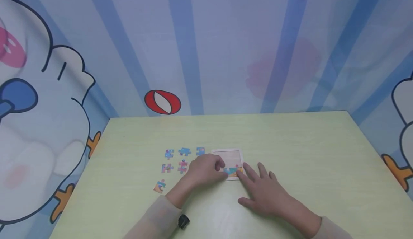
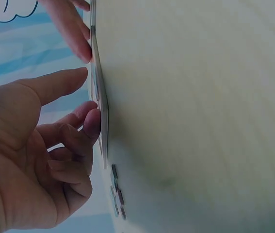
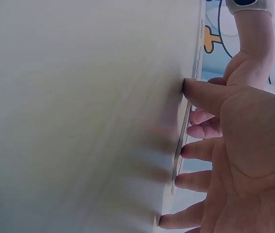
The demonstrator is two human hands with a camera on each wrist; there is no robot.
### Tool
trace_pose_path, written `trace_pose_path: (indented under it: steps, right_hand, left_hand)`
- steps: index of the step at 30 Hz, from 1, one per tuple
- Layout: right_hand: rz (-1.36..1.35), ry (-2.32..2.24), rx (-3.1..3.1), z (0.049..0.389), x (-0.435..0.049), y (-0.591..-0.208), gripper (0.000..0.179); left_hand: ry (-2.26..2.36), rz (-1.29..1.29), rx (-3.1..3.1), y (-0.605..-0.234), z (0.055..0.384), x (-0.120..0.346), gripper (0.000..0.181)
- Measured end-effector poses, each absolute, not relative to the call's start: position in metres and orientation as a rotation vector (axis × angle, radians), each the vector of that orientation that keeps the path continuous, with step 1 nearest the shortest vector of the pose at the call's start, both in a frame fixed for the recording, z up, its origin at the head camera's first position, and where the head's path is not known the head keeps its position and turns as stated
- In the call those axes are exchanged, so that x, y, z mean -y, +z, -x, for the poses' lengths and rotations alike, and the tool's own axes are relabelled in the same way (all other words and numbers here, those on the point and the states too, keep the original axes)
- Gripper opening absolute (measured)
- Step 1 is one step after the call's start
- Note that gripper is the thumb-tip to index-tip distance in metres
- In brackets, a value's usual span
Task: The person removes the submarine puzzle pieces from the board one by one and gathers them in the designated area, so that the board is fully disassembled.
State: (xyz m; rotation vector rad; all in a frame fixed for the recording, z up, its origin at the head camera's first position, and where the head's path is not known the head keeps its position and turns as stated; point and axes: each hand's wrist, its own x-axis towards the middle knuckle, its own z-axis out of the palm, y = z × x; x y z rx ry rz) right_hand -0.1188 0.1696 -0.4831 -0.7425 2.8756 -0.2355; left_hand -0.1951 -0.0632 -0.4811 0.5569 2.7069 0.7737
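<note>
A shallow, light-framed puzzle tray point(image 1: 241, 156) lies on the table, with joined jigsaw pieces point(image 1: 233, 171) along its near side. My left hand point(image 1: 206, 169) is over the tray's left near corner. In the left wrist view its thumb point(image 2: 67, 83) stretches toward the tray while the other fingers bend, touching the tray's edge; no piece shows between them. My right hand point(image 1: 266, 192) spreads its fingers at the tray's right near corner, the index fingertip resting on the joined pieces. In the right wrist view the right thumb point(image 3: 205, 93) stands apart from the fingers.
Several loose jigsaw pieces point(image 1: 167, 168) lie left of the tray, one piece point(image 1: 159, 186) nearer me. A small black device point(image 1: 183, 221) sits by the left sleeve. Behind the pale table point(image 1: 306, 142) hangs a striped blue cartoon backdrop point(image 1: 222, 52).
</note>
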Motion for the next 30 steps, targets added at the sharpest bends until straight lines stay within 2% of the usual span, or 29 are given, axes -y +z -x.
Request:
trace_pose_path:
  steps: [30]
  right_hand:
    - [0.738,-0.193,-2.872,0.1197,-0.1677,-0.4818,0.081]
  left_hand:
    - [0.72,-0.528,-2.774,-0.4801,0.1884,0.0527,0.026]
